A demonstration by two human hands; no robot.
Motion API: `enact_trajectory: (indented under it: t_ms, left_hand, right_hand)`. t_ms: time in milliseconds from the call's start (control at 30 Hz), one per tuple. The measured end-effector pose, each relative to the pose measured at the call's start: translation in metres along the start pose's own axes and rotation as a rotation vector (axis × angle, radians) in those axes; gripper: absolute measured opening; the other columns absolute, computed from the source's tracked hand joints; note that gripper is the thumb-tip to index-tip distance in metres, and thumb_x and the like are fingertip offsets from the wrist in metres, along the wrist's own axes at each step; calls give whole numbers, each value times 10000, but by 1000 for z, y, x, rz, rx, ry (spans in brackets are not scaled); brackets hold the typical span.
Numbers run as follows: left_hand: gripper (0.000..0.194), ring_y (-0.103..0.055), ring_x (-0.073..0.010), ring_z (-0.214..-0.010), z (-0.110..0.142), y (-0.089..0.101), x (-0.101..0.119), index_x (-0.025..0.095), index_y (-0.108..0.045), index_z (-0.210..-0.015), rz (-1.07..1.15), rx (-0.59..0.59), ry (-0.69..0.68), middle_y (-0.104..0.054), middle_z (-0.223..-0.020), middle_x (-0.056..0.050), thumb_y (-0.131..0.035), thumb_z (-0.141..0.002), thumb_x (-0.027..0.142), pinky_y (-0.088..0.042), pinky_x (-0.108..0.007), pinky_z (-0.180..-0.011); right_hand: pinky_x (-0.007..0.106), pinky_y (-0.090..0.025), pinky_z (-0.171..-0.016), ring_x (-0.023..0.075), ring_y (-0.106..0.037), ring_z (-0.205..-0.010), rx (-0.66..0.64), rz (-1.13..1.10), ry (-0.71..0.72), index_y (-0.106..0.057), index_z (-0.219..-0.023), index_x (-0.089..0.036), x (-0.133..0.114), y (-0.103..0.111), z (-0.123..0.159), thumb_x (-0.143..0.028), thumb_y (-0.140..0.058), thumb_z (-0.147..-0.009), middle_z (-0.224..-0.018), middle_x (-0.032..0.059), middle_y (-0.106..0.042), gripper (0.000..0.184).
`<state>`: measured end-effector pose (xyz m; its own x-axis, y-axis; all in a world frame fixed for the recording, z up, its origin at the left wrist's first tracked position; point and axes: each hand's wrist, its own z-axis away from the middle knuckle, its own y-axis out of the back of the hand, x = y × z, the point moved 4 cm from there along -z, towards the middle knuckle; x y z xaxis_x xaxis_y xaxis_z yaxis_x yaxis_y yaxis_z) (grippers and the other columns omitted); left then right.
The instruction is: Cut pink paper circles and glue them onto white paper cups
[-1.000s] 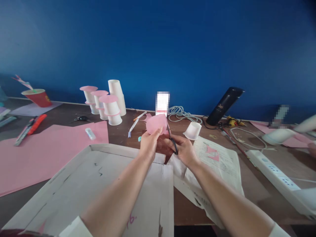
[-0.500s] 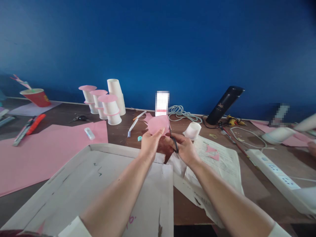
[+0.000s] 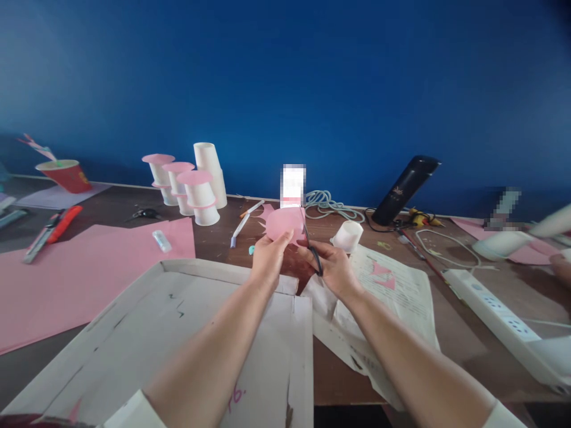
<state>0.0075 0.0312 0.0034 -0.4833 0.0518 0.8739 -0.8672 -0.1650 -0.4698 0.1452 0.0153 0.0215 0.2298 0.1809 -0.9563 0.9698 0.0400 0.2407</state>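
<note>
A roundish piece of pink paper [image 3: 282, 224] is pinched between the thumb and fingers of my left hand [image 3: 270, 255]. My right hand [image 3: 332, 267] grips dark-handled scissors [image 3: 315, 255], their blades at the right edge of the paper. Whether the blades are parted is hard to make out. Behind the paper stands a bright, pixelated object [image 3: 293, 183]. An upturned white paper cup [image 3: 348, 236] sits just right of my right hand. Pink paper scraps [image 3: 382, 274] lie on a printed sheet [image 3: 410, 297] beyond my right wrist.
White cups with pink discs [image 3: 200, 196] stand at the left back beside stacked cups [image 3: 212, 172]. Below my forearms lies a white cardboard tray [image 3: 200, 333], with pink sheets [image 3: 102, 267] and a utility knife [image 3: 44, 236] leftward. A black bottle [image 3: 405, 190] and power strip [image 3: 495, 315] are rightward.
The pink paper shifted right, then slightly back left, with small movements of my left hand. The scissors stay at its right edge. At far right another person's hand has moved slightly.
</note>
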Motion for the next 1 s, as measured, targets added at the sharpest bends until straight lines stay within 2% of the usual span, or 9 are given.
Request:
enact_trajectory:
  t_ms: [267,533,633,800,1000]
  left_hand:
    - [341,-620,-162,-570,1,-1,5,119,-691,-807,6,18,-20,-691,-691,-72,-791,-617,385,-488,-284,-573]
    - [304,-573,-126,-497,1,0,5,136,-670,-742,42,35,-24,-643,-590,-24,-801,-614,379,-464,-251,-518]
    - [337,-554,-119,-459,2,-2,2,132,-665,-764,88,15,15,-622,-572,-13,-808,-609,394,-468,-259,-501]
    - [381,-561,-150,-428,1,-2,-2,124,-662,-792,84,26,85,-614,-556,-18,-821,-593,407,-495,-305,-466]
    - [399,-576,-199,-400,-1,1,-5,127,-660,-766,0,32,97,-613,-526,-41,-816,-593,451,-514,-367,-435]
  right_hand:
    - [239,-414,-501,112,-500,-528,-9,23,-5,-768,-969,-193,-2,0,1,-457,-718,-759,-603,-7,-584,341]
    - [248,-412,-501,126,-503,-522,-20,32,17,-765,-994,-197,-2,0,2,-483,-700,-769,-573,-11,-574,370]
    - [246,-422,-507,119,-504,-513,-28,25,12,-764,-990,-205,-5,-2,3,-473,-701,-769,-575,-17,-584,354]
    - [243,-432,-512,119,-500,-530,-94,23,26,-769,-939,-199,-10,-8,4,-470,-680,-785,-602,-7,-594,325]
    - [248,-450,-539,118,-536,-548,-96,-32,-17,-754,-995,-194,2,-8,1,-491,-721,-742,-658,0,-637,391]
